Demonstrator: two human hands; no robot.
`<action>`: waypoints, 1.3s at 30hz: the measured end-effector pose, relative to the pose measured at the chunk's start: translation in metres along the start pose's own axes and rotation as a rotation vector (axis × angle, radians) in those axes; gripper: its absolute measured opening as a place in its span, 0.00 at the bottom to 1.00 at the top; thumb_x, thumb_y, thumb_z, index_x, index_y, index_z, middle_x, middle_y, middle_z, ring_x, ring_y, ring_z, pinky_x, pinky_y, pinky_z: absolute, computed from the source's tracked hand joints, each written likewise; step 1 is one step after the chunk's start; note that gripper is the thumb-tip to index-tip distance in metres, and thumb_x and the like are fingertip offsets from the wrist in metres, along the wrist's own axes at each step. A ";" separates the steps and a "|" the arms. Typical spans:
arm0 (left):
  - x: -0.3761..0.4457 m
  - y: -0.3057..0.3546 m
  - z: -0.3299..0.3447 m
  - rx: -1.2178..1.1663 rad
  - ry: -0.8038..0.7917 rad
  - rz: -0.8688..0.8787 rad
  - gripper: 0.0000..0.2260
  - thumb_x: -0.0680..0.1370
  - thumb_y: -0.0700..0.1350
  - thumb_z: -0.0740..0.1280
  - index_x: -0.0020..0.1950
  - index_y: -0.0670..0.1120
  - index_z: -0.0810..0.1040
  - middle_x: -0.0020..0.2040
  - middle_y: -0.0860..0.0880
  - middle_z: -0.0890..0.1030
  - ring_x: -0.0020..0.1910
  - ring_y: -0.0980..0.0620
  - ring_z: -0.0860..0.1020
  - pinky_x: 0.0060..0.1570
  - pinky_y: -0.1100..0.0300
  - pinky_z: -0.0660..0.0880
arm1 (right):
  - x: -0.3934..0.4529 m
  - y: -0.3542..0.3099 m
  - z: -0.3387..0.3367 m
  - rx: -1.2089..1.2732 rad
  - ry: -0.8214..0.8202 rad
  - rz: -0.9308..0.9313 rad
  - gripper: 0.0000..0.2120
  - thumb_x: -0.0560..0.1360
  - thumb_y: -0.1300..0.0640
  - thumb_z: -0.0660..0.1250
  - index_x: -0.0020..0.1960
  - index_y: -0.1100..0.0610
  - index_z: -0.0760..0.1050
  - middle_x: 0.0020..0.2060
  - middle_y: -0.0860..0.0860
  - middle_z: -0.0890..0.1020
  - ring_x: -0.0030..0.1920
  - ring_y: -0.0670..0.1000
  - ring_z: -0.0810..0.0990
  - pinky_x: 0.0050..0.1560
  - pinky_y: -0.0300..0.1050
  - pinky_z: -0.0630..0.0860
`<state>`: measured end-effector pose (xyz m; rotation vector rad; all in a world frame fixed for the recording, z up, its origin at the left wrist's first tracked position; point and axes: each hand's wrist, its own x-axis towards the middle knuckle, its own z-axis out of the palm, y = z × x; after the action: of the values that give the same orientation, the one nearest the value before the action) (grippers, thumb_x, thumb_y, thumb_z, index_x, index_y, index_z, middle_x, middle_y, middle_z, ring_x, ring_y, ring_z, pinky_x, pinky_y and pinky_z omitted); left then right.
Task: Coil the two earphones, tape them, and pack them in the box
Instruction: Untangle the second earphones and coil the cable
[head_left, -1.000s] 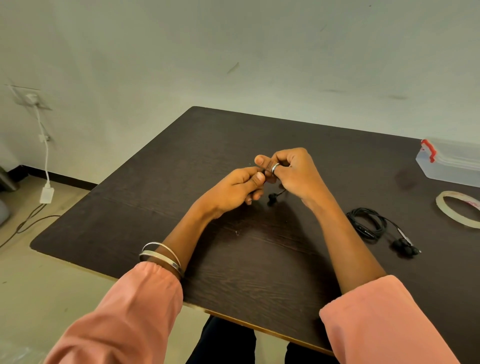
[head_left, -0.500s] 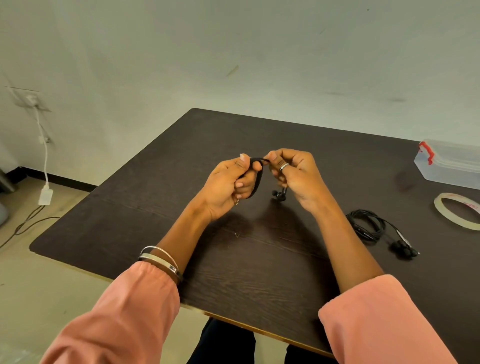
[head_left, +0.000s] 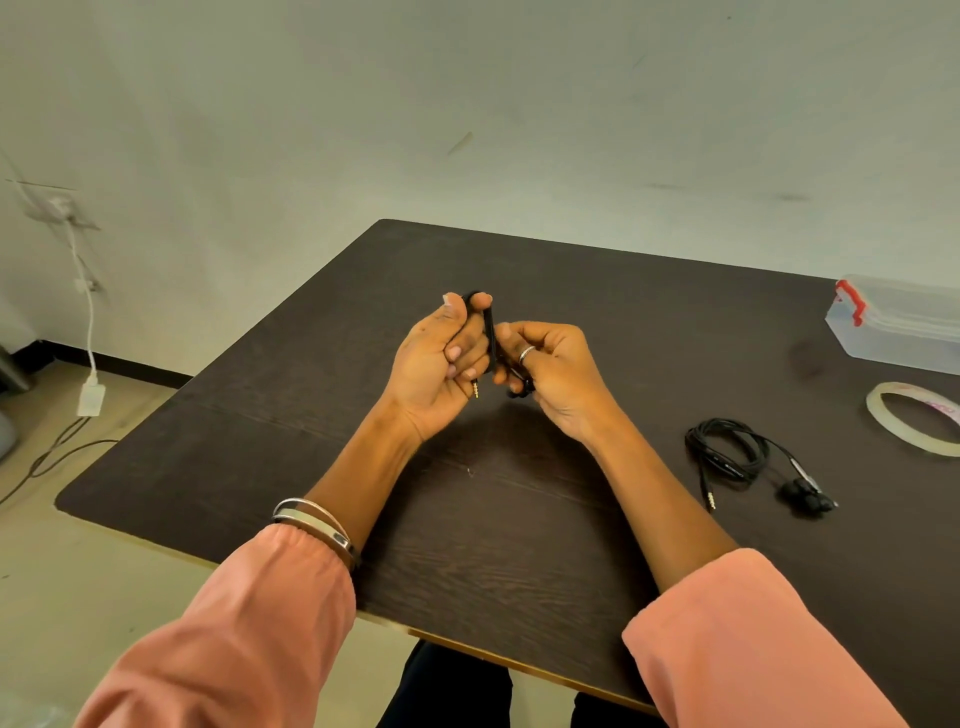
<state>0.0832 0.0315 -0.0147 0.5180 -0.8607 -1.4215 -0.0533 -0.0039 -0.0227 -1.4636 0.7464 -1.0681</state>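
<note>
Most of the coiled earphone cable (head_left: 489, 332) hides inside both grips: left hand (head_left: 441, 358) and right hand (head_left: 545, 364), raised above the table (head_left: 519, 519), curl around it.

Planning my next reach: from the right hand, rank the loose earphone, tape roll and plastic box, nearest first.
1. Loose earphone, on the table just right of the right hand.
2. Tape roll, farther right.
3. Plastic box, far right corner.

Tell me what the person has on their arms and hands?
Both arms wear loose salmon-pink sleeves with gathered cuffs, pushed up the forearms. The left wrist carries two silver bangles. The right hand has a silver ring on one finger. The left hand shows no ring.
</note>
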 end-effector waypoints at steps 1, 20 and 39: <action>0.000 0.000 -0.001 0.023 0.010 0.006 0.15 0.84 0.49 0.51 0.52 0.42 0.74 0.24 0.55 0.65 0.20 0.59 0.60 0.28 0.59 0.60 | 0.000 -0.001 0.001 0.016 -0.019 0.009 0.14 0.80 0.56 0.63 0.47 0.68 0.79 0.32 0.57 0.79 0.30 0.49 0.76 0.27 0.40 0.68; -0.001 -0.003 0.011 0.260 0.218 0.151 0.12 0.83 0.41 0.57 0.43 0.40 0.75 0.31 0.47 0.76 0.29 0.53 0.73 0.30 0.61 0.75 | 0.005 -0.008 0.000 -0.239 0.065 -0.144 0.09 0.75 0.70 0.65 0.53 0.62 0.79 0.34 0.52 0.83 0.34 0.47 0.82 0.35 0.40 0.77; 0.004 -0.010 -0.001 0.715 0.406 0.247 0.12 0.82 0.43 0.59 0.44 0.42 0.78 0.36 0.46 0.80 0.34 0.53 0.78 0.41 0.59 0.79 | -0.002 -0.018 -0.008 -0.201 -0.050 0.027 0.08 0.77 0.66 0.65 0.49 0.57 0.81 0.37 0.51 0.83 0.41 0.49 0.79 0.38 0.41 0.72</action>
<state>0.0775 0.0264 -0.0225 1.1508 -1.0439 -0.7136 -0.0633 -0.0025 -0.0059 -1.6392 0.8551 -0.9542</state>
